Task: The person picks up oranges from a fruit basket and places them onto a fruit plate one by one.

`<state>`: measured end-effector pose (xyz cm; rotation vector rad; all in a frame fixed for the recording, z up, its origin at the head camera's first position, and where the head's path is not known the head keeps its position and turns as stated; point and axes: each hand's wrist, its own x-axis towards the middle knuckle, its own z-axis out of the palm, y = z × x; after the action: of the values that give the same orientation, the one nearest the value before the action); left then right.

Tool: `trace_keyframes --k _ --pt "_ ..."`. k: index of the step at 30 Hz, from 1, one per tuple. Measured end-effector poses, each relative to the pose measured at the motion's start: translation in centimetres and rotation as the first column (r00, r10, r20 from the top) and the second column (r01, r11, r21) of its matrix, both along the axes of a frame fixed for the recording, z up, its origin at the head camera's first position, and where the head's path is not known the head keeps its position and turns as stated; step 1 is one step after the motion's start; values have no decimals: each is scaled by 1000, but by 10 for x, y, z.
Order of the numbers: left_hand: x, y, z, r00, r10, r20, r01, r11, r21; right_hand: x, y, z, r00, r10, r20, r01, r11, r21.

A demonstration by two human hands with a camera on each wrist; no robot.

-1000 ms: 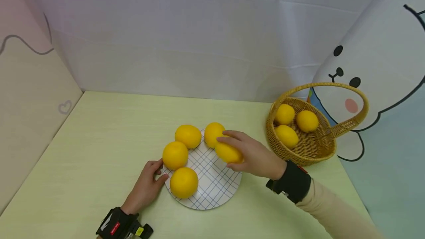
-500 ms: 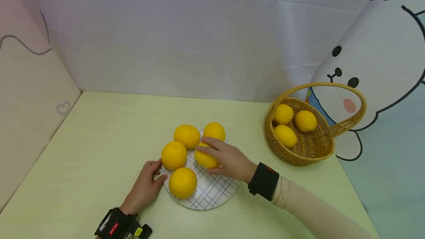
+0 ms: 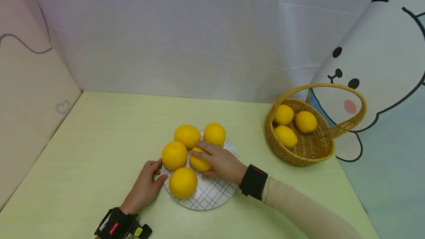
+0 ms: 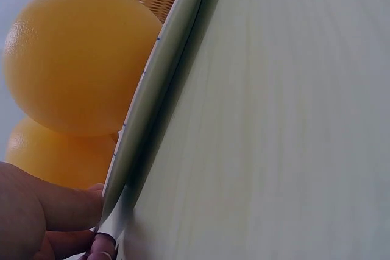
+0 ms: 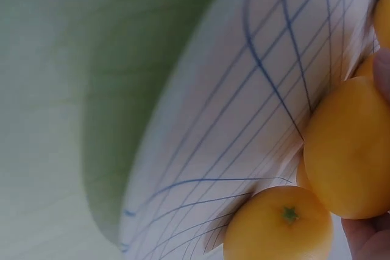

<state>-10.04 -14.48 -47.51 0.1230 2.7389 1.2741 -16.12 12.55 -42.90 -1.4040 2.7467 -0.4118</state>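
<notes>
Held fruit (image 3: 200, 164): yel-orange, smooth, oval; R hand (image 3: 223, 162) fingers + thumb round it, over plate approx mid. Can't tell if it touches plate. Plate (image 3: 214, 194): round, white w/ blue grid lines, on tbl; L hand (image 3: 146, 186) pinches L rim, thumb on top. 4 other fruits (image 3: 183, 183) on plate: 2 far side, 1 L, 1 near-L; 1 shows grn star-shaped stem mark in R wrist view.

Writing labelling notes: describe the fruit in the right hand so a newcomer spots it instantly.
On the pale table, find the round white plate with blue grid lines, left of the wicker basket. Near the plate's middle, the right hand grips a yellow citrus-like fruit. It alone is in that hand's grip; the plate's four other fruits sit nearer the rim.
</notes>
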Motion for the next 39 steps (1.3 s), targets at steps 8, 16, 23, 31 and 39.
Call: trace_keyframes --k 8,16,23,31,39 --pt "0 0 0 1000 0 7 0 1000 -8 -1 -1 -3 1000 12 -21 -13 1000 -14" --pt "0 0 1 1000 -6 -1 6 1000 -11 -2 -1 -2 1000 20 -21 -20 1000 -23" --pt "0 0 1 1000 -7 -12 6 1000 -7 -3 2 2 1000 8 -15 -8 1000 -1" --pt "1 0 2 1000 -10 -17 10 1000 0 -2 8 10 1000 -17 21 17 1000 -6" --pt "0 0 3 1000 -9 0 9 1000 3 -1 21 26 999 -25 -47 21 996 -87"
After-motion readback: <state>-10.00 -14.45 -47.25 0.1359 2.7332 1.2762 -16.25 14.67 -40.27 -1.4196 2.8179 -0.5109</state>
